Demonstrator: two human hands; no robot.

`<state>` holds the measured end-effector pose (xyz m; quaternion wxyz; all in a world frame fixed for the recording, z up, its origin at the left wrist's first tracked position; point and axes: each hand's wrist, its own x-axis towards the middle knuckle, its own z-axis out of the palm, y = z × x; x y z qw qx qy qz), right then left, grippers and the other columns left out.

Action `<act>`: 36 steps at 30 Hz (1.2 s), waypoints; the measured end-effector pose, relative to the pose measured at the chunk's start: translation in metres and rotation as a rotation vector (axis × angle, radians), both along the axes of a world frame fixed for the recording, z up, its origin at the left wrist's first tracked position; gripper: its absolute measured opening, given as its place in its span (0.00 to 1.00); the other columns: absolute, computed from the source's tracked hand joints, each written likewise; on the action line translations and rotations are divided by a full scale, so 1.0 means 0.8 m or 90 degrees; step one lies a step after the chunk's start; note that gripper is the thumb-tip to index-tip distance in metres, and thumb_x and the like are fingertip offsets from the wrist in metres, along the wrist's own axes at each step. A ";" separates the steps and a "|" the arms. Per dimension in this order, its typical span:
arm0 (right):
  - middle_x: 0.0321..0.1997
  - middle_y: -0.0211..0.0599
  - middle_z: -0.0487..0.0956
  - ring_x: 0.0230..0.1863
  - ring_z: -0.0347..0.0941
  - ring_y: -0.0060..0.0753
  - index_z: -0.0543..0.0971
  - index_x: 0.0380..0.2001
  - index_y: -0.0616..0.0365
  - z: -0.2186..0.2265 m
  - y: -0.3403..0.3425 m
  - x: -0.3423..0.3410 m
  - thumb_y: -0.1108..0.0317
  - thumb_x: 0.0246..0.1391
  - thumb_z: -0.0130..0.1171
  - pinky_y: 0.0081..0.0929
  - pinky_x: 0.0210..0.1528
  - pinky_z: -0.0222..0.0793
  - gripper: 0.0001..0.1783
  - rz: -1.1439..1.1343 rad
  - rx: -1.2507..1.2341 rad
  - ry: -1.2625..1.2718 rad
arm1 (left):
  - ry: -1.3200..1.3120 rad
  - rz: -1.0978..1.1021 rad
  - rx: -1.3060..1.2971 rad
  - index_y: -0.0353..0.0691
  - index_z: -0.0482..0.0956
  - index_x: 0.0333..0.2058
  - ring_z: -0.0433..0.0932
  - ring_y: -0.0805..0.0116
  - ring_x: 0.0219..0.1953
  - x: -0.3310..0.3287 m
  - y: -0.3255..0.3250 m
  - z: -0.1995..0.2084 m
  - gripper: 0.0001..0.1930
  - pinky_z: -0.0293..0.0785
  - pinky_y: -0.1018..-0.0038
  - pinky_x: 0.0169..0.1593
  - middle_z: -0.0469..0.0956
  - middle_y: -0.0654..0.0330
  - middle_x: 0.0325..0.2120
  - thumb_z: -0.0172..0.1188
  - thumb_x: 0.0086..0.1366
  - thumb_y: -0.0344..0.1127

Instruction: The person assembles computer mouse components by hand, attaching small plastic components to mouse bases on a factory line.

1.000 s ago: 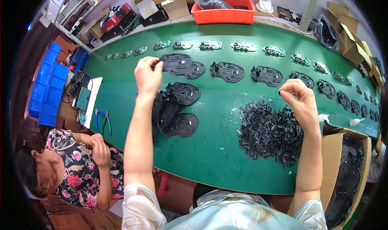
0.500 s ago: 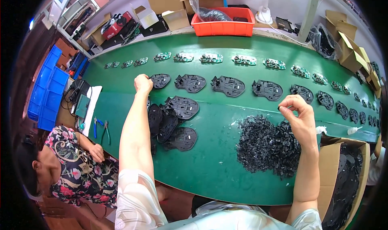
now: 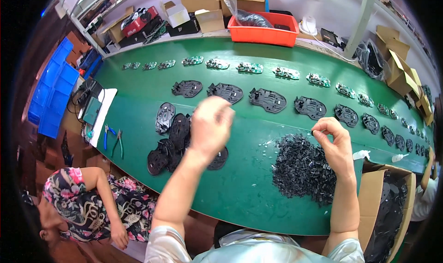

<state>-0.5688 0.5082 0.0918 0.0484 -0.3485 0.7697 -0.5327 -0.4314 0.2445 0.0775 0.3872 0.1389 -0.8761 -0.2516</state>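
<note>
My left hand [image 3: 212,126] is blurred in mid-motion over the green table, near a loose cluster of black computer-mouse base shells [image 3: 178,130]; its fingers are too smeared to read. My right hand [image 3: 336,145] pinches a small black plastic piece [image 3: 314,133] between thumb and forefinger. Just below it lies a heap of small black plastic parts [image 3: 297,168]. Beyond both hands runs a curved row of mouse base shells [image 3: 267,100], laid out separately. Farther back is a matching row of green circuit boards [image 3: 249,67].
Pliers [image 3: 118,144] and cutters [image 3: 107,134] lie at the left. A co-worker in a floral dress [image 3: 92,207] sits nearby. A carton of black parts [image 3: 371,203] stands at the right, close to white bottles [image 3: 361,155]. A red bin [image 3: 264,36] sits at the back.
My left hand has swung from the left end of the shell row rightward and nearer to me. My right hand stays pinched above the heap, slightly lower. The co-worker has leaned down.
</note>
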 end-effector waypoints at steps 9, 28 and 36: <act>0.37 0.44 0.76 0.42 0.74 0.45 0.79 0.30 0.60 0.002 -0.166 0.009 0.71 0.49 0.61 0.36 0.47 0.69 0.05 0.167 0.055 0.128 | 0.110 -0.119 -0.093 0.35 0.78 0.33 0.77 0.59 0.31 0.010 0.089 -0.071 0.07 0.70 0.67 0.37 0.79 0.57 0.31 0.63 0.53 0.24; 0.38 0.46 0.81 0.46 0.76 0.48 0.84 0.27 0.54 -0.058 -0.521 -0.023 0.66 0.48 0.56 0.46 0.54 0.63 0.09 0.189 0.354 0.234 | 0.070 -0.128 -0.129 0.33 0.74 0.30 0.71 0.59 0.29 0.014 0.092 -0.089 0.10 0.68 0.66 0.37 0.71 0.56 0.25 0.56 0.45 0.24; 0.40 0.47 0.81 0.48 0.76 0.48 0.83 0.33 0.60 -0.083 -0.548 -0.033 0.62 0.47 0.59 0.43 0.51 0.68 0.13 0.156 0.374 0.153 | 0.060 -0.135 -0.126 0.35 0.73 0.26 0.70 0.57 0.28 0.014 0.090 -0.092 0.08 0.67 0.65 0.36 0.69 0.55 0.24 0.57 0.42 0.24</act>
